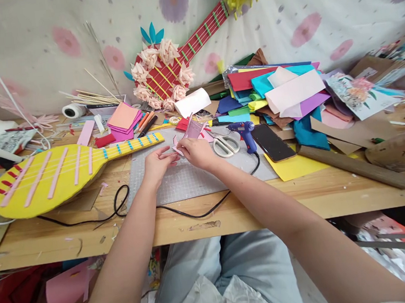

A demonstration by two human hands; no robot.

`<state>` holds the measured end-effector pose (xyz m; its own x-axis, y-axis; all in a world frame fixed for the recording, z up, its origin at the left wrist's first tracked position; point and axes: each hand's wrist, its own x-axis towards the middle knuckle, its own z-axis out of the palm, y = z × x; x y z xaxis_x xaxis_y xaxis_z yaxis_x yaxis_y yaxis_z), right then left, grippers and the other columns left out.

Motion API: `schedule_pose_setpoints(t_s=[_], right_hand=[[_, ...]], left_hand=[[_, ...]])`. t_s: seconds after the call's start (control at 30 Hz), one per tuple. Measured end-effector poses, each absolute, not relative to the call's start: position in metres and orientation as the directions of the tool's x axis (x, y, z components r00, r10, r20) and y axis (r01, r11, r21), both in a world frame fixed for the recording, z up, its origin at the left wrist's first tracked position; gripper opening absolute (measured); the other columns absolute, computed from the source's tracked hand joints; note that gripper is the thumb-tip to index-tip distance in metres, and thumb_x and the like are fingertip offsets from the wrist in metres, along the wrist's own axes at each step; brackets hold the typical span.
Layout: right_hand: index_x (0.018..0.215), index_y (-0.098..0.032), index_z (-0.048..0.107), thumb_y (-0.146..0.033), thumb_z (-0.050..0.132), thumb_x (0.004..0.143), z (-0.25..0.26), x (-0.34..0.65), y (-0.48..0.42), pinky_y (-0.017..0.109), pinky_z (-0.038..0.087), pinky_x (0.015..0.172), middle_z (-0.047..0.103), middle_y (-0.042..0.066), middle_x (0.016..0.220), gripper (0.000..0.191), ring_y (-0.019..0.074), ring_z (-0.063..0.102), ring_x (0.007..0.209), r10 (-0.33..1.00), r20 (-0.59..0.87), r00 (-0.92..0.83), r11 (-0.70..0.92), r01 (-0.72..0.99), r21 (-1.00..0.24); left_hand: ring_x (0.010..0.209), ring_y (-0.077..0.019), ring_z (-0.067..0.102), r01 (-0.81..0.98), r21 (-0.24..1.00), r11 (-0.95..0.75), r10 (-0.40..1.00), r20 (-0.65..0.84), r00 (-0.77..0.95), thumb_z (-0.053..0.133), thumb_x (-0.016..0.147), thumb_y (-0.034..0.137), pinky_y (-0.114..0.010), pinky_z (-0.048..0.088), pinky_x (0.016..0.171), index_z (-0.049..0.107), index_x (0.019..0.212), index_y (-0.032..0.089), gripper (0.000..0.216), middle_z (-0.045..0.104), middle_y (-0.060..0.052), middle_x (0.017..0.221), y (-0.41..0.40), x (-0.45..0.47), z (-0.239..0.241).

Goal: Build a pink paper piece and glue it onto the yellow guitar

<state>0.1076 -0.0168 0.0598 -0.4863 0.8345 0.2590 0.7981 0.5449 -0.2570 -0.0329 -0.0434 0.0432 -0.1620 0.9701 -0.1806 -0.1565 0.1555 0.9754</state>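
On the grey mat [191, 181]: both hands meet over its far half, around a small pink paper piece [192, 130].
Left hand [157, 164]: fingers pressed together, pinching the near, pale end of the pink paper piece from the left.
Right hand [198, 153]: fingers curled, pinching the same piece from the right; its upper flap stands up behind the knuckles.
Just right of the hands: white-handled scissors [225, 144], then a blue glue gun [244, 133] standing on the mat, its black cord [180, 212] looping across the desk [301, 199].
Further right: a dark phone [272, 142] lying partly on a yellow sheet [296, 166].
Left of the mat: a yellow paper guitar [46, 180] lying flat.
Behind: a heap of coloured paper [275, 90], and a red paper guitar [165, 76] leaning on the flowered cloth [317, 4].
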Motion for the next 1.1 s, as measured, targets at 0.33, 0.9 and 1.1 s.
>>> schedule_pose_setpoints(t_s=[0.33,0.9,1.1], right_hand=[[0.101,-0.02,0.061,-0.029,0.035,0.09,0.061,0.112,-0.0108,0.026,0.038,0.075,0.065,0.005,0.104,0.029,0.0169,0.058,0.095,0.837,0.33,-0.437,0.536,0.776,-0.332],[0.099,-0.017,0.061,-0.024,0.035,0.089,0.0681,0.1106,-0.0138,0.026,0.034,0.065,0.066,0.008,0.099,0.029,0.019,0.059,0.089,0.788,0.237,-0.568,0.61,0.772,-0.18],[0.096,-0.02,0.063,-0.029,0.039,0.088,0.0645,0.1143,-0.0146,0.025,0.035,0.066,0.067,0.006,0.097,0.027,0.0186,0.059,0.089,0.791,0.21,-0.575,0.611,0.763,-0.211]], left_hand=[[0.067,-0.0181,0.066,-0.127,0.976,0.177,0.969,-0.195,-0.152,0.067,0.062,0.006,-0.035,0.054,0.071,0.055,0.111,0.008,0.051,0.068,-0.006,0.072,-0.0415,-0.0327,0.0402],[0.068,-0.0179,0.066,-0.062,0.986,0.157,0.977,-0.164,-0.135,0.067,0.062,0.008,-0.031,0.054,0.067,0.055,0.109,0.008,0.049,0.068,-0.007,0.073,-0.0398,-0.033,0.0346],[0.068,-0.0179,0.066,-0.07,0.99,0.119,0.972,-0.13,-0.194,0.069,0.062,0.011,-0.033,0.054,0.068,0.054,0.112,0.008,0.052,0.069,-0.009,0.078,-0.0384,-0.0341,0.0335]])
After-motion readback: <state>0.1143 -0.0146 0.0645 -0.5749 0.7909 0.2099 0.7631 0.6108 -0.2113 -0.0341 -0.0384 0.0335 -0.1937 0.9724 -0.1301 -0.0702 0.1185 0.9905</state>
